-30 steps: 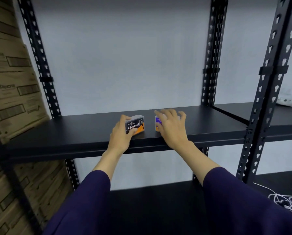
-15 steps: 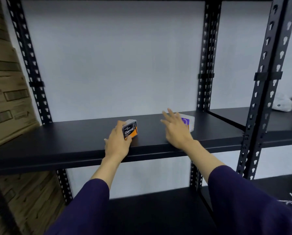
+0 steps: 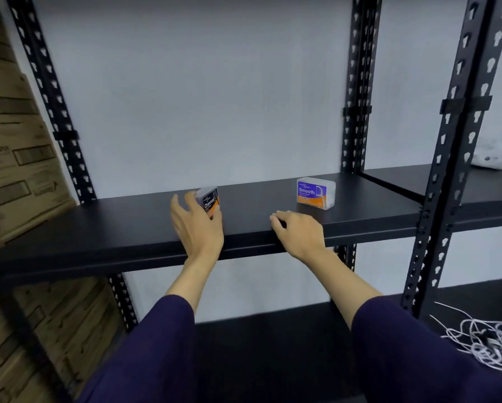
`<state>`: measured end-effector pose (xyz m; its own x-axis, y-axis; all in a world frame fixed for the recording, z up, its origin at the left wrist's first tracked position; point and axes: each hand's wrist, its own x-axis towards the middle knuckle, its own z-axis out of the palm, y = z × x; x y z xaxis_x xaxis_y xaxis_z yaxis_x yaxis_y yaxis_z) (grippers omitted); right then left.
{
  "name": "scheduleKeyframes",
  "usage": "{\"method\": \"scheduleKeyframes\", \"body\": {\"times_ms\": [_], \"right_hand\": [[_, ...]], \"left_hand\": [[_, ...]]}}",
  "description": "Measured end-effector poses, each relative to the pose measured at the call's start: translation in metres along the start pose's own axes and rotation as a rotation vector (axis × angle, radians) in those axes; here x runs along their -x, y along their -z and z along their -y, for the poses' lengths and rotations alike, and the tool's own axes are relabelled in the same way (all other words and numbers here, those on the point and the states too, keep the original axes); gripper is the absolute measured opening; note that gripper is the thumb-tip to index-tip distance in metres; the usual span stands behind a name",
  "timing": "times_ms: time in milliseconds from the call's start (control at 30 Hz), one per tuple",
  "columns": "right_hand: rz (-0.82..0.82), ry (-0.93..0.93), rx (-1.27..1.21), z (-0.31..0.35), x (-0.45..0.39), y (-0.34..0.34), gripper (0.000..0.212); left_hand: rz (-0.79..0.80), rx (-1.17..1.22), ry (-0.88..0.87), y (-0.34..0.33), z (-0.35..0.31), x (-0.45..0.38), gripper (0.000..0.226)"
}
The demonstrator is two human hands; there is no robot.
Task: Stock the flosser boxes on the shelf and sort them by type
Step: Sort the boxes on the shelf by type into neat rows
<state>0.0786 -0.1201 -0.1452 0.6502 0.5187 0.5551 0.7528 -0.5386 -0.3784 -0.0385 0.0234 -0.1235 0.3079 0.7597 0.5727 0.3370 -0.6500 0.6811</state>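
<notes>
Cardboard cartons point(image 3: 17, 158): stacked at the far left, beside the rack's left upright; not part of the step.
Shelf point(image 3: 104, 228): black board at chest height, carrying both flosser boxes; its front edge runs under both hands.
Left hand point(image 3: 196, 225): reaching over the front edge left of the shelf's middle, thumb and fingers spread round the Charcoal box, touching its near side. Whether it grips or is letting go I cannot tell, as the hand is blurred.
Charcoal box point(image 3: 210, 200): on the shelf just behind the left hand, tilted, its label turned partly rightward, not squarely to the front.
Right hand point(image 3: 298, 232): empty, fingers loosely curled, resting at the shelf's front edge near the middle, apart from both boxes.
Smooth box point(image 3: 315, 193): standing flat and free toward the shelf's right end, label facing front, well apart from the Charcoal box.
White cords point(image 3: 482, 338): a tangle on the lower shelf at right; keep sleeves out of it.
Step in hand: by my reading, setting the Charcoal box in its own spot, left of the Smooth type.
Doing it well: settle the Charcoal box flat, turn its label square to the front edge, and keep the gap to the Smooth box so each type can grow its own row.
</notes>
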Motion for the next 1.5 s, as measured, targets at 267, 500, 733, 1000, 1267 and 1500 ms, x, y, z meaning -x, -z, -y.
{"method": "scheduleKeyframes", "body": {"times_ms": [267, 500, 733, 1000, 1267, 1500], "right_hand": [[-0.164, 0.072, -0.208, -0.004, 0.072, 0.006, 0.023], [0.089, -0.067, -0.164, -0.059, 0.171, -0.055, 0.025], [0.461, -0.357, -0.108, -0.140, 0.255, -0.150, 0.030], [0.729, -0.781, -0.082, -0.205, 0.313, -0.225, 0.088], [0.803, -0.514, 0.017, -0.223, 0.321, -0.242, 0.069], [0.717, -0.580, -0.005, -0.215, 0.321, -0.226, 0.068]], "left_hand": [[0.133, -0.034, -0.224, 0.009, 0.001, 0.083, 0.015], [0.483, -0.143, -0.153, -0.043, 0.062, 0.174, 0.018], [0.934, -0.142, 0.128, -0.123, 0.174, 0.276, 0.016], [1.101, -0.099, 0.401, -0.193, 0.249, 0.335, 0.050], [1.438, -0.238, 0.237, -0.232, 0.268, 0.347, 0.108], [1.388, -0.315, 0.233, -0.234, 0.261, 0.345, 0.087]]}}
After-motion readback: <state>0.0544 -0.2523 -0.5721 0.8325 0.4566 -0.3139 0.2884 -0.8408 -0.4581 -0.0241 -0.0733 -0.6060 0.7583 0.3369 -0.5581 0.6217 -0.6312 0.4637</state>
